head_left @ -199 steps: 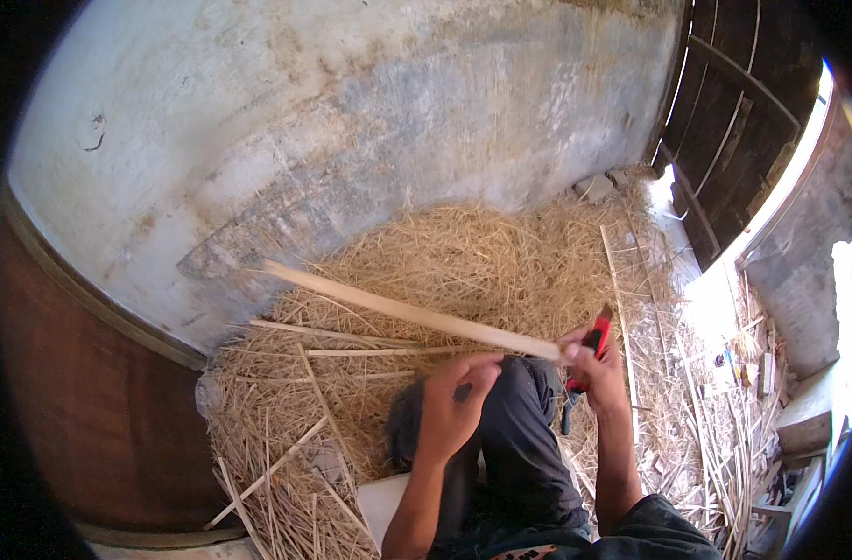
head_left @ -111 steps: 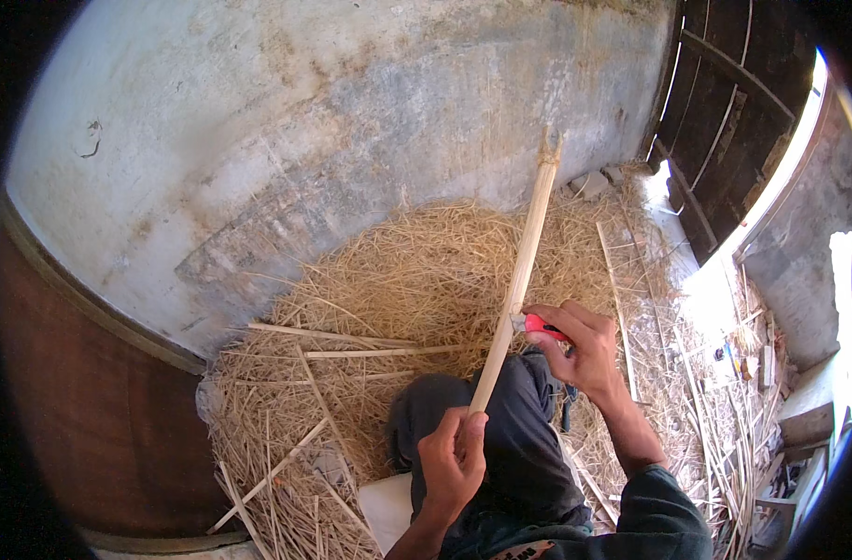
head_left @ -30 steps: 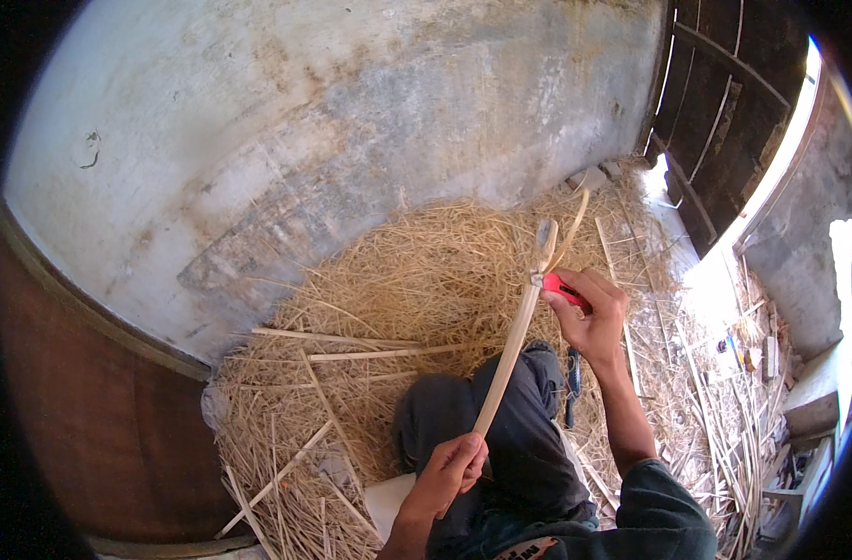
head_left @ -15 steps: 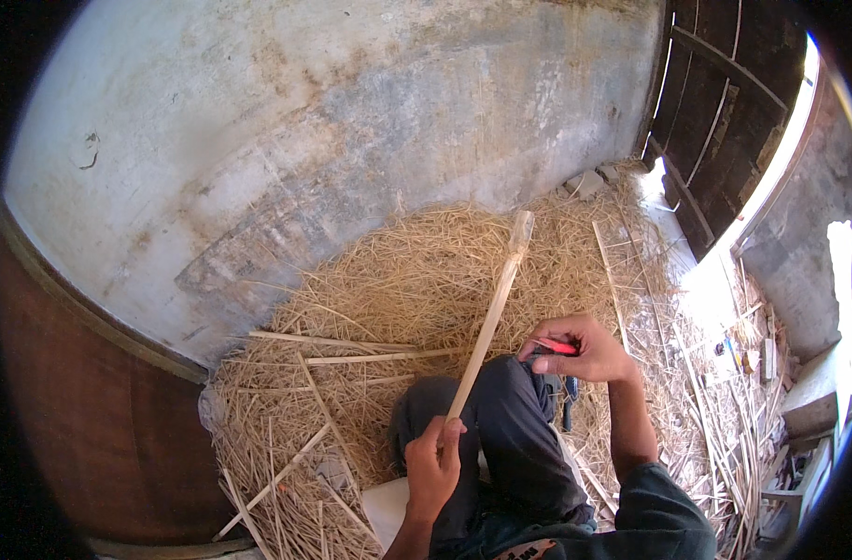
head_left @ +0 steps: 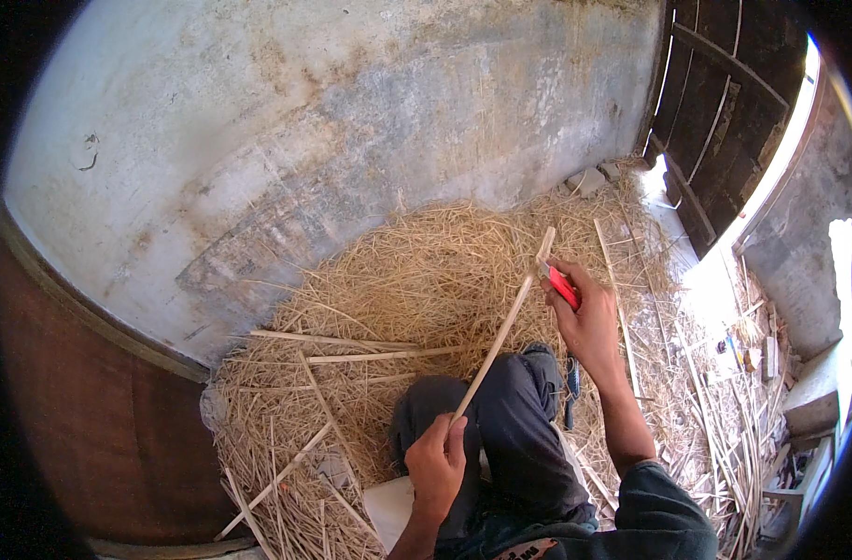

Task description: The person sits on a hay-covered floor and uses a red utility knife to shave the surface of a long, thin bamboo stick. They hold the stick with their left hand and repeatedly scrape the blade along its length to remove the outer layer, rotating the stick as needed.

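My left hand (head_left: 437, 463) grips the near end of a long pale wooden stick (head_left: 500, 334) that slants up and away over my dark-trousered knee (head_left: 500, 420). My right hand (head_left: 586, 315) holds a red-handled knife (head_left: 562, 284) against the stick's far tip, where a thin sliver curls off. Straw-coloured shavings (head_left: 416, 280) lie heaped on the floor under and beyond the stick.
Several longer split sticks (head_left: 370, 353) lie across the shavings at left. A rough grey wall (head_left: 351, 121) curves behind. A dark slatted wooden door (head_left: 725, 103) stands at upper right, with more strips and scraps (head_left: 734, 420) scattered on the sunlit floor at right. A dark tool (head_left: 571, 383) rests beside my knee.
My right hand with the knife has gone back out to the stick's far tip after drawing down toward my knee. My left hand still holds the near end.
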